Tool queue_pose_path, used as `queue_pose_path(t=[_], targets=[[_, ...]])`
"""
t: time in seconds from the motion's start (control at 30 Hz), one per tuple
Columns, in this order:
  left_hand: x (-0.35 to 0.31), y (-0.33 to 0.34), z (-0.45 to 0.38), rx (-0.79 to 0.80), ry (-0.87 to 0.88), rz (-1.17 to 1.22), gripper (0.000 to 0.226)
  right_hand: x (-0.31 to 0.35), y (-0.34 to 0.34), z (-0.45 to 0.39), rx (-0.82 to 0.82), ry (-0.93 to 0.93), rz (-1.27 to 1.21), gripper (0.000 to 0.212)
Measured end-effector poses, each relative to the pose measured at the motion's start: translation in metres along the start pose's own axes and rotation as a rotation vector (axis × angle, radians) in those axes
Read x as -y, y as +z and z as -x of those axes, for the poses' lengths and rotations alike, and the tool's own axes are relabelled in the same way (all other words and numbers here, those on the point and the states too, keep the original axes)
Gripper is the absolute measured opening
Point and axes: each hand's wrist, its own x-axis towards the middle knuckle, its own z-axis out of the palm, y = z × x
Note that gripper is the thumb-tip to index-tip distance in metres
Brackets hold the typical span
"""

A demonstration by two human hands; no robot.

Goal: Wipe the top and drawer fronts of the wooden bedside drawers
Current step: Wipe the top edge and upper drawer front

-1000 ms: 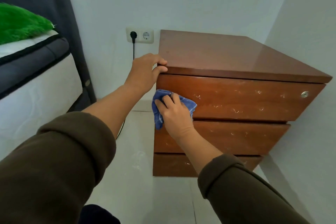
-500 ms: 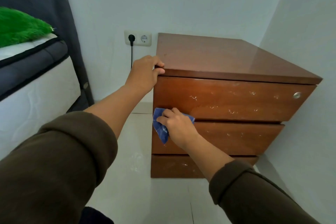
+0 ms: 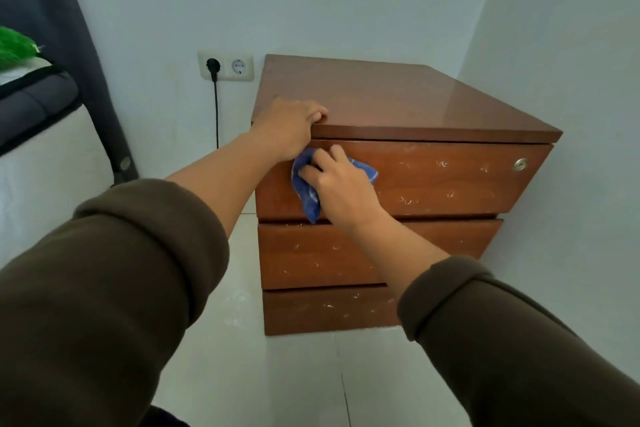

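Wooden bedside drawers [image 3: 398,180] standing on the pale floor [image 3: 242,374] in the room's corner, top drawer front [image 3: 443,180] facing the camera and speckled with pale flecks to the right of the grip. Blue cloth [image 3: 306,191] bunched flat against the left end of that front, pinned there by the right hand [image 3: 341,187], fingers spread over the fabric and curled into it. Left hand [image 3: 289,130] just above and touching the cloth's upper edge, fingers hooked over the front left corner of the top [image 3: 398,100], apparently bracing the unit. Step in hand, by the look of it: wiping the top drawer front, only its left end covered. Middle drawer front [image 3: 311,253] and bottom drawer front [image 3: 329,312] below the grip, both flecked, seemingly not yet done. Next move likely a steady sweep rightward across the flecks toward the small round lock [image 3: 520,164] at the far end, pressure kept even, cloth kept flat, then down a drawer. Beyond the left hand, a wall socket [image 3: 225,65] with a black plug and cord; farther left, a dark curtain [image 3: 69,45] and the edge of a bed [image 3: 31,104].
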Motion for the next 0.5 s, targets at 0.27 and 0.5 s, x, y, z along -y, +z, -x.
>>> queue_pose_path(t=[0.27, 0.5], targets=[[0.005, 0.007, -0.001, -0.004, 0.004, -0.001, 0.037, 0.007, 0.054, 0.045, 0.436, 0.078, -0.056, 0.041], [0.002, 0.003, 0.005, 0.041, -0.024, 0.004, 0.038, 0.002, 0.027, 0.039, 0.423, 0.054, -0.084, 0.038]])
